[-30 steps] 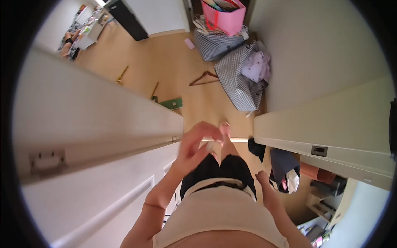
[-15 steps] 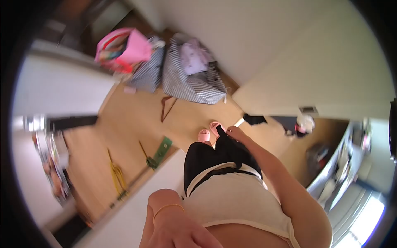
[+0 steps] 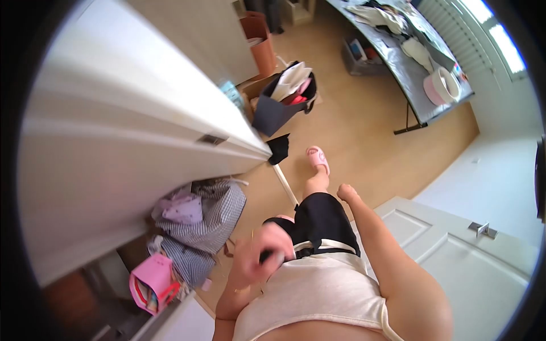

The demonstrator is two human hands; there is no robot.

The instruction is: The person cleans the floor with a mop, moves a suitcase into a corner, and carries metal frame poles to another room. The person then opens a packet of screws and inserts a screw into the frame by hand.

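Observation:
My left hand [image 3: 267, 250] is raised in front of my waist, blurred, with its fingers curled. A dark patch shows between the fingers, but I cannot tell whether it is a held thing or the black shorts [image 3: 325, 221] behind. Away from my body, my right hand [image 3: 347, 193] hangs low beside the shorts, fingers closed, with nothing sticking out of it. Below it one foot in a pink slipper [image 3: 317, 158] stands past the door threshold [image 3: 285, 184]. The other slipper is mostly hidden by my leg and left hand.
A white door [image 3: 432, 250] stands at the right. Left are checked bags [image 3: 222, 210] and a pink bag [image 3: 151, 278]. Black material [image 3: 278, 149] lies by the door frame. Ahead are a dark bag [image 3: 276, 111], an orange bin [image 3: 261, 48] and a table [image 3: 392, 54] with clothes and a bucket [image 3: 441, 86].
My view has turned right toward the room past the doorway, and one foot has stepped forward. My left hand has risen from the bottom edge to waist level. The bags have shifted to the lower left.

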